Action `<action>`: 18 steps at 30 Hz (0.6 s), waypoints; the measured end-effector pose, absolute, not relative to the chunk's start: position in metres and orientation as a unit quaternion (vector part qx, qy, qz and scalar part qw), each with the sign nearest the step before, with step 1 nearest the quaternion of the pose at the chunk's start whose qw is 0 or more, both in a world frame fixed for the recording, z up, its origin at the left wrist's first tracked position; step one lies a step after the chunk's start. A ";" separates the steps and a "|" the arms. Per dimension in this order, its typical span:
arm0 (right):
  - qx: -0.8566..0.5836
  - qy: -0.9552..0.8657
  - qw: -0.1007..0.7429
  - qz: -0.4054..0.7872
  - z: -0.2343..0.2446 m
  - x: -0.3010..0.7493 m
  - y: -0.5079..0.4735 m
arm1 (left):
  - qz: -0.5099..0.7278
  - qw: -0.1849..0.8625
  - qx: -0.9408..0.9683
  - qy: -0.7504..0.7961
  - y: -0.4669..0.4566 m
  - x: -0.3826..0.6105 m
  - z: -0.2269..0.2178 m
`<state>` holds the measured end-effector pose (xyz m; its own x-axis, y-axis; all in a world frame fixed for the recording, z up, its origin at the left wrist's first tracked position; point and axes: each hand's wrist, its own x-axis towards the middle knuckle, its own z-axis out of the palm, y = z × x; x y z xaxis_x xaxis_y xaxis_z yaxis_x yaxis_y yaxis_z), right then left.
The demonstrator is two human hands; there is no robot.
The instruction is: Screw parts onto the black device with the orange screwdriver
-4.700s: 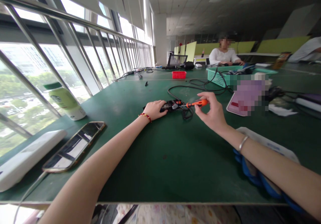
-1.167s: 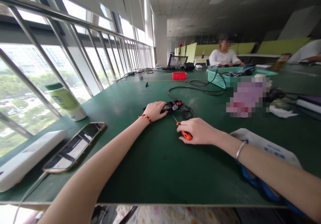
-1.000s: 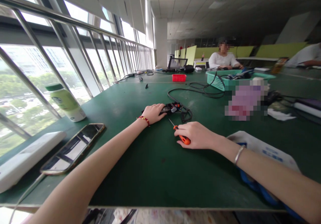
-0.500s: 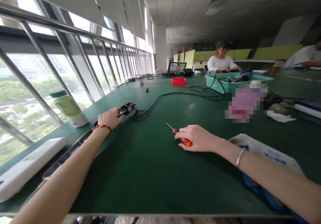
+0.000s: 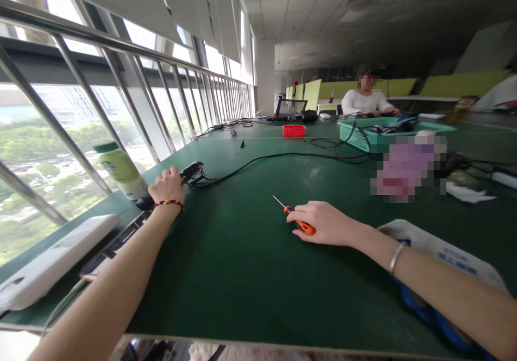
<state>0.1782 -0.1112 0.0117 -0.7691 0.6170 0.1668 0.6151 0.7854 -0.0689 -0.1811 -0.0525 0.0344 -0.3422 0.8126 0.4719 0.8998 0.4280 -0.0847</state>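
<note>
My left hand [image 5: 167,186] is closed around a slim black handheld device [image 5: 191,172] on the left side of the table. Small inner parts and wires show at its far end, and a dark end pokes out on the hand's near side. A black cord [image 5: 258,159] runs from it across the table. In my right hand [image 5: 323,222] is a screwdriver [image 5: 302,226] with an orange and black handle. Its thin metal shaft points forward and left, low over the green tabletop.
A green-capped bottle [image 5: 123,171], a white power strip [image 5: 60,258] and a phone-like flat object [image 5: 115,248] lie left, by the railing. Farther off are a red tray [image 5: 294,131] and a teal basket [image 5: 355,137]. A white-and-blue bag [image 5: 452,253] lies under my right forearm. A person [image 5: 365,101] sits across.
My left hand has moved left with the black device, closer to the bottle. My right hand keeps the screwdriver in nearly the same pose. The whole view has shifted slightly.
</note>
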 end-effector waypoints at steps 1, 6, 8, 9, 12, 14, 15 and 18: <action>-0.329 -0.940 0.088 0.006 0.012 0.178 -0.111 | -0.089 0.225 -0.529 -0.813 -0.051 -0.181 0.032; -0.333 -0.939 0.085 0.006 0.012 0.179 -0.112 | -0.078 0.241 -0.538 -0.804 -0.050 -0.184 0.028; -0.334 -0.939 0.086 0.008 0.011 0.179 -0.112 | -0.082 0.249 -0.539 -0.801 -0.051 -0.184 0.029; -0.335 -0.938 0.086 0.010 0.011 0.179 -0.112 | -0.084 0.255 -0.540 -0.798 -0.052 -0.184 0.030; -0.336 -0.938 0.087 0.017 0.010 0.179 -0.111 | -0.095 0.275 -0.541 -0.789 -0.056 -0.181 0.034; -0.337 -0.937 0.088 0.019 0.011 0.179 -0.111 | -0.101 0.283 -0.542 -0.785 -0.058 -0.180 0.037; -0.337 -0.937 0.089 0.019 0.011 0.179 -0.111 | -0.105 0.290 -0.544 -0.780 -0.059 -0.179 0.038; -0.332 -0.938 0.097 0.020 0.011 0.180 -0.110 | -0.128 0.327 -0.554 -0.755 -0.062 -0.174 0.042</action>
